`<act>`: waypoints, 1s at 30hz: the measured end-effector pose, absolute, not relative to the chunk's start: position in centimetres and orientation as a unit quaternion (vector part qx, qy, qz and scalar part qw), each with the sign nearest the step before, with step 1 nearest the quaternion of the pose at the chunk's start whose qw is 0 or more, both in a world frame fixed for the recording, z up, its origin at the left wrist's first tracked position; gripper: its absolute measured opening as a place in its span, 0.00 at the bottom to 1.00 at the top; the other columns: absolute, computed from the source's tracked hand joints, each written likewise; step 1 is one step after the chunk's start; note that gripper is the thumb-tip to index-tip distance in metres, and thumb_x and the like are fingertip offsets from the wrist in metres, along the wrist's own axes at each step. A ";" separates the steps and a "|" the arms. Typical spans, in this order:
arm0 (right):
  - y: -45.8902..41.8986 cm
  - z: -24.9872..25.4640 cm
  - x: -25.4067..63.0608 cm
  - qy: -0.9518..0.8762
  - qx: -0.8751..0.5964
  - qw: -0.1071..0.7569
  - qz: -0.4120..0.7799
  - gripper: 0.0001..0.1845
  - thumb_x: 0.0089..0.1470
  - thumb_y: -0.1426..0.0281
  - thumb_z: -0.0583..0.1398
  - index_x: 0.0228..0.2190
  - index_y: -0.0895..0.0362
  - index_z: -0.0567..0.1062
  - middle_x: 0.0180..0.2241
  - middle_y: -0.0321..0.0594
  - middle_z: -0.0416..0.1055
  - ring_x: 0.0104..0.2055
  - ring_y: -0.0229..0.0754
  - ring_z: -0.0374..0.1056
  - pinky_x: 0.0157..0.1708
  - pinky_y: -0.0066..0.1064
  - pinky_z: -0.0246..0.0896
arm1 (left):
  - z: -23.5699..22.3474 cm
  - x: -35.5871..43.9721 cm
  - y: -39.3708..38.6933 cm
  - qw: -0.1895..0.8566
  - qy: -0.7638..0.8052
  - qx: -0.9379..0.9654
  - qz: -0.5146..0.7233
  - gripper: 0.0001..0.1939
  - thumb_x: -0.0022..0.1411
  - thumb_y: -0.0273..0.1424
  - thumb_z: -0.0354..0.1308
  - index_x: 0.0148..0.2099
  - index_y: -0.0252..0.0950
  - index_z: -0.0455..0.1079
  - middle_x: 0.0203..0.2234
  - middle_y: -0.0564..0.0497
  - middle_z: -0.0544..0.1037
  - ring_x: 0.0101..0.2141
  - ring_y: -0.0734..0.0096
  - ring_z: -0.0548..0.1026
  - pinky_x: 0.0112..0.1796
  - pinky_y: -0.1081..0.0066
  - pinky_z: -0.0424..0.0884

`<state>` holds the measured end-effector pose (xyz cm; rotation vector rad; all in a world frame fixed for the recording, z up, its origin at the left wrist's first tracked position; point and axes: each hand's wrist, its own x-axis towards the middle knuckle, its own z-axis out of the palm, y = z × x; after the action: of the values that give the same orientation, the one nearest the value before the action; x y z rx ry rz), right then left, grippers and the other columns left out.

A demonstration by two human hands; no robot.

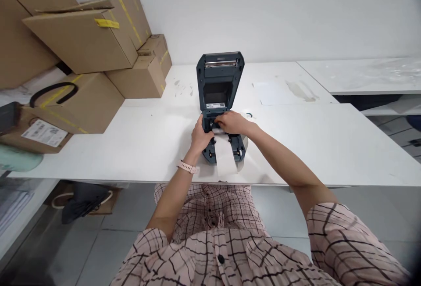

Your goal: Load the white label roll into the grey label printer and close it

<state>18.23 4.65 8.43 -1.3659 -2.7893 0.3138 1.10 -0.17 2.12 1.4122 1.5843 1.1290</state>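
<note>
Label printer (219, 101), lid raised, sitting at the near edge of the white table (329, 145). Left hand (201, 137) is bracing the printer's left side, fingers curled against it; right hand (233, 122) is pinching inside the roll bay. Paper strip (225, 156) is trailing out of the printer's front. Judged step: seating the roll; next, feeding paper straight between the guides.

Pink checked short-sleeved shirt with dark buttons, pale pink wristband (187, 167), perhaps a watch

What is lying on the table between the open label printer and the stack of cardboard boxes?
In the head view, only bare white table lies between the label printer and the cardboard boxes, marked with a few small dark smudges.
</note>
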 end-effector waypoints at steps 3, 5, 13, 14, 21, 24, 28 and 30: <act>5.3 8.6 17.2 -0.899 -0.414 -0.100 0.099 0.19 0.60 0.70 0.60 0.51 0.59 0.82 0.48 0.57 0.81 0.57 0.67 0.72 0.59 0.53 0.61 | 1.5 1.0 0.0 0.382 0.597 0.537 0.458 0.51 0.49 0.19 0.64 0.74 0.44 0.57 0.65 0.46 0.73 0.67 0.45 0.68 0.68 0.48 0.62; 5.7 8.7 16.7 -0.904 -0.396 -0.117 0.113 0.19 0.57 0.71 0.63 0.50 0.57 0.83 0.46 0.56 0.82 0.56 0.68 0.73 0.57 0.53 0.62 | 1.1 0.9 0.1 0.391 0.583 0.532 0.473 0.51 0.50 0.17 0.62 0.75 0.44 0.56 0.66 0.46 0.73 0.67 0.47 0.68 0.68 0.49 0.62; 7.0 10.8 18.5 -0.904 -0.238 -0.079 0.347 0.27 0.52 0.65 0.67 0.55 0.54 0.80 0.39 0.40 0.81 0.38 0.46 0.74 0.37 0.35 0.69 | -0.1 0.8 0.5 0.413 0.550 0.518 0.509 0.50 0.52 0.17 0.58 0.76 0.43 0.53 0.69 0.46 0.69 0.69 0.53 0.66 0.69 0.51 0.62; 6.6 11.3 19.8 -0.895 -0.222 -0.033 0.385 0.29 0.53 0.62 0.67 0.56 0.53 0.78 0.40 0.40 0.81 0.39 0.46 0.74 0.39 0.36 0.69 | -0.1 0.8 0.4 0.413 0.548 0.518 0.510 0.50 0.53 0.18 0.58 0.76 0.43 0.53 0.69 0.46 0.69 0.69 0.53 0.66 0.69 0.50 0.62; -0.2 8.8 34.4 -0.726 -0.308 0.386 0.478 0.24 0.42 0.48 0.75 0.36 0.48 0.81 0.39 0.44 0.79 0.43 0.54 0.76 0.44 0.50 0.73 | -0.1 0.7 -0.3 0.421 0.550 0.511 0.508 0.46 0.55 0.19 0.57 0.75 0.45 0.55 0.71 0.46 0.66 0.70 0.53 0.64 0.68 0.50 0.63; -0.9 5.4 37.9 -0.669 -0.409 0.399 0.475 0.23 0.44 0.54 0.75 0.40 0.48 0.80 0.43 0.46 0.79 0.45 0.53 0.74 0.43 0.47 0.72 | 0.0 0.7 -0.4 0.422 0.556 0.510 0.503 0.46 0.55 0.19 0.56 0.75 0.44 0.56 0.71 0.45 0.65 0.70 0.54 0.63 0.68 0.51 0.62; 0.6 2.0 38.3 -0.620 -0.493 0.372 0.484 0.23 0.41 0.59 0.75 0.40 0.52 0.79 0.42 0.42 0.78 0.36 0.42 0.71 0.38 0.40 0.71 | 0.1 0.7 -0.3 0.433 0.553 0.503 0.504 0.47 0.54 0.18 0.55 0.75 0.43 0.54 0.71 0.44 0.65 0.70 0.55 0.64 0.68 0.51 0.63; 1.2 1.1 38.1 -0.604 -0.508 0.361 0.497 0.24 0.40 0.60 0.74 0.40 0.52 0.79 0.42 0.40 0.79 0.33 0.38 0.70 0.37 0.38 0.71 | 0.2 0.7 -0.3 0.439 0.547 0.500 0.507 0.47 0.54 0.18 0.55 0.75 0.43 0.53 0.71 0.44 0.64 0.70 0.55 0.64 0.68 0.50 0.63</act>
<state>38.06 1.22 1.13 -1.3089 -1.5564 1.2807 0.69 -0.29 0.22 1.2431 1.3593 1.2604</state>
